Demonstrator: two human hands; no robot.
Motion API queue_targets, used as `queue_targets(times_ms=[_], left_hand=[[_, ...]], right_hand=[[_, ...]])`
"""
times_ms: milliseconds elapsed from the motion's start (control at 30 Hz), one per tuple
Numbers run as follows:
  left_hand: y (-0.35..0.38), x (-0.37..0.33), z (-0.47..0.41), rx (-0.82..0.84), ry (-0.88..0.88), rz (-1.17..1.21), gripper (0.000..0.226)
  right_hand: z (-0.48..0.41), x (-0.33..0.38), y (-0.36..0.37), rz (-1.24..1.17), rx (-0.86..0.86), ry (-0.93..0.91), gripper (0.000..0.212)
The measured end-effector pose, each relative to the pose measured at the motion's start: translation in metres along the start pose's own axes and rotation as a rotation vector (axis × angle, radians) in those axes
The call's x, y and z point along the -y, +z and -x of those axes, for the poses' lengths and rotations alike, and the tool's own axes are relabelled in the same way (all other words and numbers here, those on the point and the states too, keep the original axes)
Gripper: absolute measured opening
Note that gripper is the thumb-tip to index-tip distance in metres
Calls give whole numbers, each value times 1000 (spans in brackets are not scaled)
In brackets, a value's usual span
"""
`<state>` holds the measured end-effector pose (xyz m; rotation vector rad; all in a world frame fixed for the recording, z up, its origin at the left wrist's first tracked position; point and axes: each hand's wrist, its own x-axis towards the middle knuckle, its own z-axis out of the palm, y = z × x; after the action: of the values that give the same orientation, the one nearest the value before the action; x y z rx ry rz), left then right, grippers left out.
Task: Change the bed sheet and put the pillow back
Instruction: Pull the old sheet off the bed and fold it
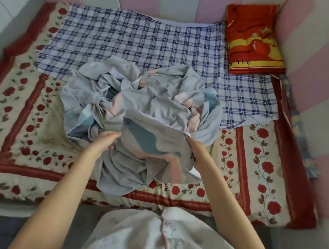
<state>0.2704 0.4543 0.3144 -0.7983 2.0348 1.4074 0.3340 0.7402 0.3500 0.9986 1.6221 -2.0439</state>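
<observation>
**Loosely heaped sheet, taken at its near edge**

Evidently light, limp and prone to tangling, the crumpled sheet (139,106) is heaped across the checked cloth (134,39) and the floral quilt (23,124). It is held by both hands. The left hand (105,141) is tucked into a fold and the right hand (196,148) pinches an edge (each grip narrow, closed on fabric). A hem or corner would best be found before spreading. The pillow (251,40) is set aside in the far right corner, against the padded wall (311,65).
</observation>
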Motion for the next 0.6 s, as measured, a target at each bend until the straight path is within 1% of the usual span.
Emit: queue_targets(times_ms=[67,133,200,233,267,300,333,400,467,500,600], left_hand=[[-28,35,-23,39,-47,-64,20],[-60,59,-45,84,-60,-102,11],[-95,77,-71,99,-65,-101,13],[-113,87,-86,88,-68,-96,16],[-129,94,-99,83,-63,-104,20],[-144,103,-111,88,-60,-111,23],[-158,112,-125,104,-69,-123,24],[-179,129,-145,135,-84,-159,23],[-193,136,-165,140,-61,-194,20],[-196,138,-177,144,-40,-214,21],[-200,145,-225,115,7,-349,38]], right_hand=[[-2,-17,45,-231,114,55,23],[-8,-38,97,-306,153,98,16],[-16,-59,147,-229,83,121,14],[-19,-70,170,-183,49,129,9],[-21,-81,192,-164,23,139,10],[-24,-91,212,-137,-4,153,17],[-28,-103,231,-122,-22,164,20],[-37,-123,264,-34,-117,203,18],[-47,-143,285,57,-227,251,29],[-50,-152,291,70,-264,267,29],[-54,-170,298,115,-337,313,25]])
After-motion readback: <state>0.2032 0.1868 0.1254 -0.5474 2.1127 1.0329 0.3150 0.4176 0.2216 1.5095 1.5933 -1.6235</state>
